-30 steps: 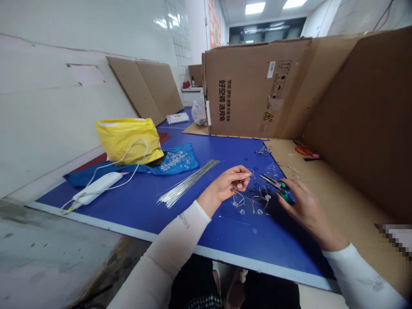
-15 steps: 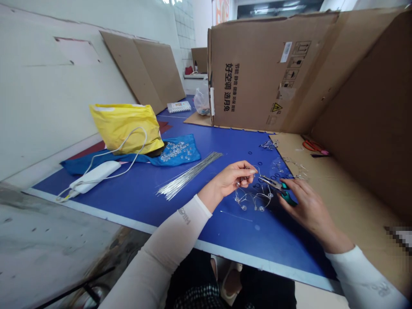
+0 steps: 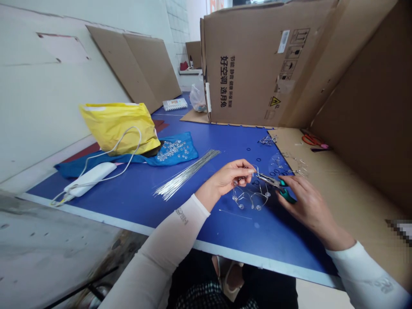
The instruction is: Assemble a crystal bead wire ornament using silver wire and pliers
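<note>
My left hand (image 3: 234,175) pinches a beaded wire piece (image 3: 252,199), whose bent silver wire and clear round beads hang below the fingers over the blue table (image 3: 222,234). In my right hand (image 3: 307,201) are pliers with green handles (image 3: 286,191). Their metal jaws point left and meet the wire close to my left fingertips; whether they grip it is too small to tell. One thin straight wire (image 3: 236,213) lies on the table below the beaded piece. Several small dark rings (image 3: 274,173) are scattered behind the pliers.
A bundle of straight wires (image 3: 186,174) lies left of my hands. Clear beads (image 3: 174,149) rest on a blue cloth beside a yellow bag (image 3: 120,128) and a white corded device (image 3: 90,179). A large cardboard box (image 3: 251,68) stands behind; orange-handled scissors (image 3: 311,139) lie at right.
The whole view has shifted slightly, so things on the table appear a little further left. Both hands keep nearly the same pose, with the pliers still at the wire.
</note>
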A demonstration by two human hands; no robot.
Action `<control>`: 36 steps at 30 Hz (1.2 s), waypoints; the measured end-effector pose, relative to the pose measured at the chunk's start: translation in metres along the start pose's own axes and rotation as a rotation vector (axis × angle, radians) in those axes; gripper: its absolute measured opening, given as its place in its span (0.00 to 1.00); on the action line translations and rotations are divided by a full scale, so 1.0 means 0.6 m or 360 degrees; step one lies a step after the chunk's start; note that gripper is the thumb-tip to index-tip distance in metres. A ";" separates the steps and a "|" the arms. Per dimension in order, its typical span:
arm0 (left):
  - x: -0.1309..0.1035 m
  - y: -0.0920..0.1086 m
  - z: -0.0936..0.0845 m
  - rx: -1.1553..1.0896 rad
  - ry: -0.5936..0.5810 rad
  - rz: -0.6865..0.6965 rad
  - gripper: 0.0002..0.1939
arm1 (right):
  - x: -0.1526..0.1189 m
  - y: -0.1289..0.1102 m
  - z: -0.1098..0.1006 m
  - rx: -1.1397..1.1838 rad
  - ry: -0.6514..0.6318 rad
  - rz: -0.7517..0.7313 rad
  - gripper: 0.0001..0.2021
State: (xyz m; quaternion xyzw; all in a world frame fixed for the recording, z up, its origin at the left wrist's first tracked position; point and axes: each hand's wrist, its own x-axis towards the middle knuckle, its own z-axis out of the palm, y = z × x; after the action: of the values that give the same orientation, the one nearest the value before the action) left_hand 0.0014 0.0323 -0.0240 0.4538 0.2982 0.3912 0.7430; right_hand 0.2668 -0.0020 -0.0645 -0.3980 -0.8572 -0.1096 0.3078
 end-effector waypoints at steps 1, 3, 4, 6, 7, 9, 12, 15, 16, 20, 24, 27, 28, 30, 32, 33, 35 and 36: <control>0.000 0.000 0.000 0.0000 0.0002 -0.0004 0.07 | 0.000 0.000 0.000 0.0002 -0.0001 0.0000 0.21; 0.000 -0.001 0.000 -0.0001 0.0003 -0.0009 0.06 | 0.001 -0.001 0.000 0.0002 -0.0002 -0.0001 0.21; 0.000 -0.001 0.000 -0.0003 -0.0001 -0.0010 0.06 | 0.001 -0.001 0.000 -0.0002 -0.0002 0.0001 0.20; 0.000 0.000 0.000 -0.0010 -0.0006 -0.0004 0.07 | 0.002 -0.003 0.001 -0.0016 -0.0008 0.0011 0.20; 0.000 0.000 0.001 -0.0016 -0.0005 0.0001 0.06 | 0.003 -0.003 0.001 -0.0023 -0.0011 0.0018 0.20; 0.000 0.000 0.001 -0.0025 0.0006 0.0008 0.06 | 0.002 -0.003 0.001 -0.0032 -0.0022 0.0031 0.19; 0.001 -0.001 0.000 -0.0030 0.0024 0.0010 0.08 | 0.001 -0.001 0.004 -0.0053 -0.0030 0.0038 0.19; 0.002 -0.002 -0.001 -0.0031 0.0040 0.0000 0.09 | -0.001 0.004 0.009 -0.0094 -0.0014 0.0040 0.19; 0.002 -0.002 -0.001 -0.0033 0.0048 -0.0003 0.09 | -0.002 0.005 0.010 -0.0104 -0.0012 0.0042 0.19; 0.002 -0.002 -0.002 -0.0034 0.0072 -0.0003 0.10 | -0.005 0.009 0.012 -0.0129 -0.0026 0.0064 0.19; 0.003 -0.004 -0.004 -0.0023 0.0081 -0.0006 0.09 | -0.006 0.009 0.011 -0.0157 -0.0024 0.0066 0.19; 0.004 -0.005 -0.006 -0.0023 0.0086 -0.0010 0.10 | -0.004 0.007 0.012 -0.0157 -0.0015 0.0054 0.19; 0.004 -0.005 -0.006 -0.0026 0.0087 -0.0010 0.10 | -0.003 0.007 0.012 -0.0153 -0.0017 0.0054 0.19; 0.004 -0.005 -0.006 -0.0028 0.0088 -0.0010 0.10 | -0.002 0.006 0.012 -0.0142 -0.0017 0.0054 0.19; 0.004 -0.005 -0.005 -0.0025 0.0091 -0.0009 0.10 | -0.002 0.005 0.011 -0.0129 -0.0013 0.0050 0.19; 0.004 -0.005 -0.005 -0.0022 0.0093 -0.0009 0.10 | -0.002 0.005 0.011 -0.0125 -0.0010 0.0047 0.19; 0.005 -0.006 -0.006 -0.0015 0.0096 -0.0007 0.10 | -0.001 0.005 0.011 -0.0127 -0.0004 0.0047 0.19; 0.005 -0.006 -0.006 -0.0013 0.0097 -0.0005 0.10 | -0.001 0.005 0.011 -0.0128 -0.0003 0.0046 0.19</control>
State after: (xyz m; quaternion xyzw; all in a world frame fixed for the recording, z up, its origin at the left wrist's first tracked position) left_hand 0.0013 0.0355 -0.0293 0.4382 0.3198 0.4049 0.7360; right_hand 0.2666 0.0025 -0.0703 -0.4226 -0.8466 -0.1391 0.2923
